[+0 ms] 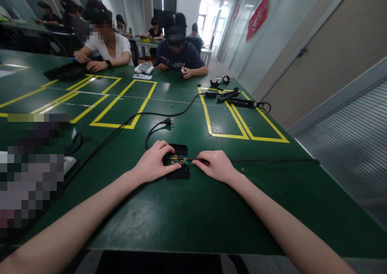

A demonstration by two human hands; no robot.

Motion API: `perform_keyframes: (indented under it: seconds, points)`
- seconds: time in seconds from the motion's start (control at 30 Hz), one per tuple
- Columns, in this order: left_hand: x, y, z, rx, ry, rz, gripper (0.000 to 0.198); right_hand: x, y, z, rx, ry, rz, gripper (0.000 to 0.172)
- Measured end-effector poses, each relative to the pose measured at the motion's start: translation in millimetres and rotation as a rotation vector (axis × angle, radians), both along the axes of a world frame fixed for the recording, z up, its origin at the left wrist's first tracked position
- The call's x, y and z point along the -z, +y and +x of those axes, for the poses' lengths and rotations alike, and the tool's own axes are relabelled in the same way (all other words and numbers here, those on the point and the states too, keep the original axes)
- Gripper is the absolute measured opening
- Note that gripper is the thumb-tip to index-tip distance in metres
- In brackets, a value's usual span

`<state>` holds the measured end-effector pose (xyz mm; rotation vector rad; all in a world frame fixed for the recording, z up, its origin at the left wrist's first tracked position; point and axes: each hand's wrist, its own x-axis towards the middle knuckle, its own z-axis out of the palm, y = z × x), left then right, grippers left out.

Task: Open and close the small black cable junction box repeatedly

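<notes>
A small green circuit board point(178, 160) with copper-coloured rings lies between two black casing halves, one behind it point(180, 148) and one in front point(179, 173). My left hand point(155, 161) grips the board from the left, thumb at its front edge and fingers at its back. Just right of the board, my right hand point(215, 166) is closed on a black cable point(256, 160), which runs off to the right edge of the table. Behind my left hand a short black cord ends in a plug point(168, 122) with metal prongs.
The green table point(145, 221) has yellow tape rectangles. A long black cable point(157, 113) crosses behind my hands to black tools point(242, 102) at the back right. Across the table two people work with small devices. Blurred blocks cover the left edge.
</notes>
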<state>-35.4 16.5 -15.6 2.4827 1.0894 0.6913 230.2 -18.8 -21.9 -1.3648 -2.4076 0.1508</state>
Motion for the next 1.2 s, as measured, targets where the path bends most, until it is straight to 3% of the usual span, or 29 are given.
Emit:
perform_keyframes:
  seconds: [0.27, 0.5, 0.7, 0.77, 0.93, 1.2]
  points:
    - [-3.0, 3, -5, 0.036, -0.059, -0.002, 0.039, 1.9, 0, 2, 0.049, -0.033, 0.030, 0.035]
    - [-7.7, 12, -14, -0.020, -0.027, 0.041, 0.030, 2.2, -1, 4, 0.017, -0.039, 0.054, 0.040]
    - [-15.0, 15, -15, -0.095, 0.097, 0.076, 0.053, -0.6, -5, 3, -0.007, -0.057, 0.037, 0.043]
    - [-18.3, 14, -18, -0.074, 0.108, 0.069, 0.056, -2.7, -8, 2, -0.059, -0.050, 0.004, 0.044]
    - [-20.8, 12, -23, 0.140, 0.199, -0.047, 0.058, -4.4, -13, -1, -0.187, -0.029, -0.078, 0.041]
    - [-12.7, 13, -16, 0.094, 0.202, -0.041, 0.058, -3.1, -7, 0, -0.112, -0.048, -0.091, 0.039]
